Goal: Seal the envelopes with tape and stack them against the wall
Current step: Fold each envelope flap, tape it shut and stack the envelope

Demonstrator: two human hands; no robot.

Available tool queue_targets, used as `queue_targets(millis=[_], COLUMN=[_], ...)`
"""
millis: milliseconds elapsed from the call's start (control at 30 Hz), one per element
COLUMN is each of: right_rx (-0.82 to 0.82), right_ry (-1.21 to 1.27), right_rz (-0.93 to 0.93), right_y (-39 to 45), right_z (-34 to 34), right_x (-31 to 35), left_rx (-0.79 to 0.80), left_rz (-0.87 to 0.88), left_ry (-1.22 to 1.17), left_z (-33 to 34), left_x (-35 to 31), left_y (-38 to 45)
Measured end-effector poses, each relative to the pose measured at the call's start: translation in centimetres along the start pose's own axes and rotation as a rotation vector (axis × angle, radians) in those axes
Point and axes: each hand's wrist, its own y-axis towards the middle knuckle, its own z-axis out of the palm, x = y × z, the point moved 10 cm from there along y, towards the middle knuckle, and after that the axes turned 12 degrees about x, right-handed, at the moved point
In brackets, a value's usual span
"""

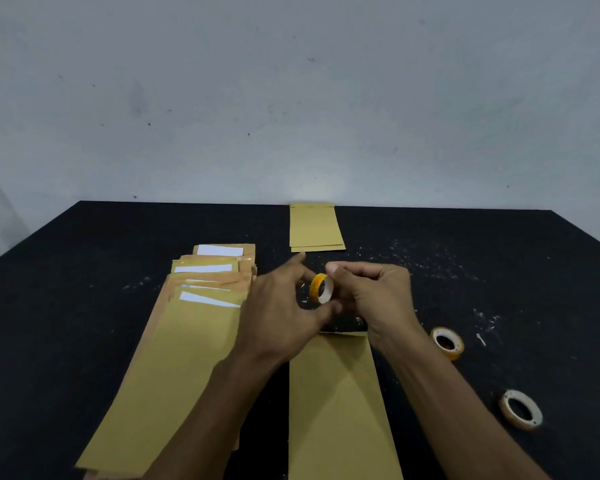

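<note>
A small yellow tape roll (321,288) is held upright above the table between both hands. My left hand (280,306) grips it from the left with thumb and curled fingers, index finger raised. My right hand (371,292) pinches its right side at the top. Below the hands lies one brown envelope (340,403) lengthwise on the black table (84,258). A fanned pile of brown envelopes (187,341) with white strips showing lies to the left. Two envelopes (315,227) lie stacked at the far edge against the wall (291,98).
Two more tape rolls lie on the table to the right: a yellow one (447,342) and a paler one (521,409) nearer me. Small bits of tape or paper (413,258) are scattered over the dark tabletop.
</note>
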Motion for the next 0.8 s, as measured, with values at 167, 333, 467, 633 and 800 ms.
queue_targets(millis=[167,333,467,633,800], right_rx=[0.002,0.037,0.031,0.005,-0.054], right_ry=[-0.224,-0.777,-0.984,-1.028,-1.044], right_rz=[0.12,0.133,0.193,0.131,0.078], right_y=[2.5,6.2,7.8,8.7,8.4], right_z=[-0.8,-0.8,-0.3,-0.4,-0.8], right_x=[-2.1,-3.4,-4.3,-3.8,-3.0], left_rx=[-0.071,0.047,0.104,0.12,0.111], left_rz=[-0.107,-0.23,-0.231,-0.201,-0.136], left_ry=[0.096,0.322,0.431,0.458,0.427], left_z=[-0.2,0.8,1.5,2.0,2.4], left_x=[1.4,1.7,1.6,1.6,1.6], left_y=[0.8,2.0,2.9,3.9,4.1])
